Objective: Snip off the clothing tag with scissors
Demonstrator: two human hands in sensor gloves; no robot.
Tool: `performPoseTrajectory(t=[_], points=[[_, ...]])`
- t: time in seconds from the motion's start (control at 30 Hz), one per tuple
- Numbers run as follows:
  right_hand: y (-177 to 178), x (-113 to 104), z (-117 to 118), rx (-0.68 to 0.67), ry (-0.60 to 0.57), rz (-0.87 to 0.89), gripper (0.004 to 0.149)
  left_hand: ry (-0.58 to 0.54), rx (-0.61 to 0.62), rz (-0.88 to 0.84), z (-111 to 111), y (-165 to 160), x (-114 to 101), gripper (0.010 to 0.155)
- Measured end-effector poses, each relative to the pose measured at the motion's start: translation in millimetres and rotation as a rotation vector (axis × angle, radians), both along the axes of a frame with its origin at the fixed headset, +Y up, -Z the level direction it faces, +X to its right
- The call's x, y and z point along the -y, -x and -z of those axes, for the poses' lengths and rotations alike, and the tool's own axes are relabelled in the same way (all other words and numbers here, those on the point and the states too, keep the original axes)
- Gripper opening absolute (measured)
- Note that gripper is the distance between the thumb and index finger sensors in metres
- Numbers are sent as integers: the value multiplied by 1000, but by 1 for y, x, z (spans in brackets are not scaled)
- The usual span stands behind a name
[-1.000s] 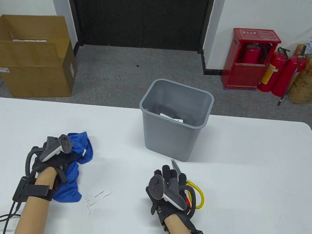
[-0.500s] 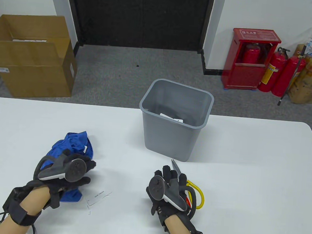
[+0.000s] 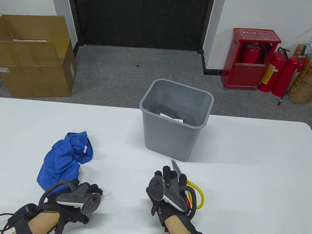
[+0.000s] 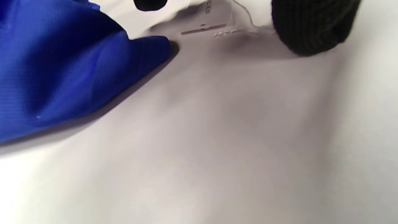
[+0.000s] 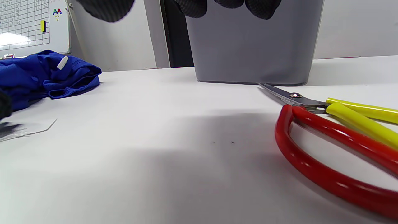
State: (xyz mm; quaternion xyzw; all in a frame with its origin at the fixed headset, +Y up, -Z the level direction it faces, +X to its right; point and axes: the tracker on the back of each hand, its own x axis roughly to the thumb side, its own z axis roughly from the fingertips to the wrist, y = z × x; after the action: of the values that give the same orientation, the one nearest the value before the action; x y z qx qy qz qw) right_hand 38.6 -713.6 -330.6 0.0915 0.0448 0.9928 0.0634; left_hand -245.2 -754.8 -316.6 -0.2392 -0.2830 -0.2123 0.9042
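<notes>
The blue garment [image 3: 63,161] lies crumpled on the white table [image 3: 249,162]; it also shows in the left wrist view [image 4: 62,71]. The white cut-off tag [image 3: 108,192] lies right of it, mostly hidden under my left hand [image 3: 97,192]. In the left wrist view the tag [image 4: 214,15] lies flat between two spread fingertips [image 4: 311,25]. The scissors [image 3: 197,193], with red and yellow handles, lie on the table [image 5: 311,168]. My right hand [image 3: 171,175] rests over them, its fingers [image 5: 192,6] extended and not around the handles.
A grey waste bin [image 3: 170,139] stands on the table just beyond the scissors' blade tip [image 3: 174,163], with scraps inside. A cardboard box [image 3: 31,58] and a red fire extinguisher cabinet [image 3: 244,61] stand on the floor behind the table.
My left hand let go of the blue garment and moved back and right, onto the tag. The garment stays on the table. My right hand and the scissors have not moved.
</notes>
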Motion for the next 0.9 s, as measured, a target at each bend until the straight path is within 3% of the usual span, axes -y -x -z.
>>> performPoseTrajectory(t=[0.17,0.67,0.9], points=[[1,1,0,-6,7,-5,74,77,-45,-48,9,-1,5,100],[1,5,0,-4,33,-18,73,-111,24,-80,3,-7,10,68],[1,5,0,-4,35,-19,73,-184,14,-89,1,-11,13,62]])
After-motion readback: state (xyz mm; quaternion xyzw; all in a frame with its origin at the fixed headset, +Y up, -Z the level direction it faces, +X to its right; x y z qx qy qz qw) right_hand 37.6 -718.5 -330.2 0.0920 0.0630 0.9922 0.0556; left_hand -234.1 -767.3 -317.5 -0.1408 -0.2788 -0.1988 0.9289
